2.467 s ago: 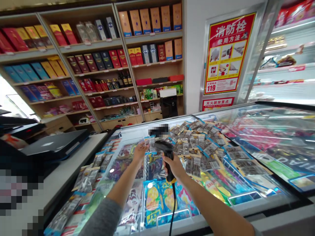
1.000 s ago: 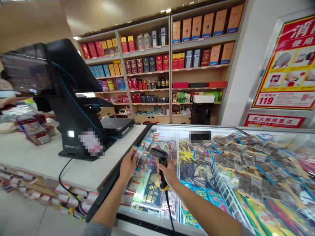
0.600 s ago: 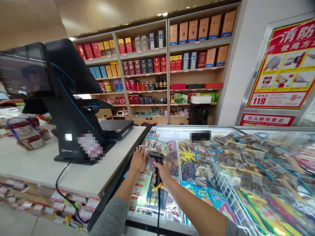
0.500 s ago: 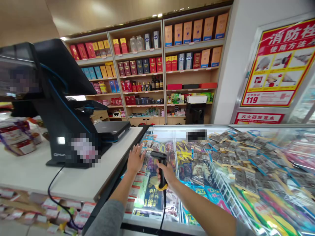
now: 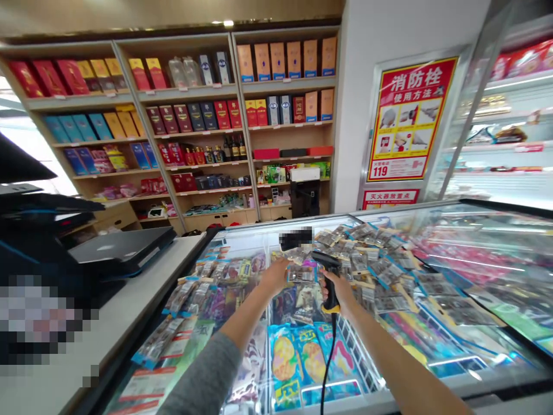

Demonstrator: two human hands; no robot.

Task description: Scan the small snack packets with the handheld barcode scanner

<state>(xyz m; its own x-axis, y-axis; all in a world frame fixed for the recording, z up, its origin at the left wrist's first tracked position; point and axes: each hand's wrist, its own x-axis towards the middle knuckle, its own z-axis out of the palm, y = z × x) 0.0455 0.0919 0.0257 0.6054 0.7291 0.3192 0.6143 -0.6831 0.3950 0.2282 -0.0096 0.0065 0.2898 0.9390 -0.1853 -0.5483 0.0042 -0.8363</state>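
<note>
Black barcode scanner (image 5: 330, 291) clamped in right fingers (image 5: 338, 285), left fingers (image 5: 286, 272) pinching a packet (image 5: 301, 274).

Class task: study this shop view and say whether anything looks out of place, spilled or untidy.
The foil packets look odd: they lie in a loose, overlapping heap at all angles across the display freezer, as if spilled, unlike the neatly ranked boxes on the shelves behind.
</note>
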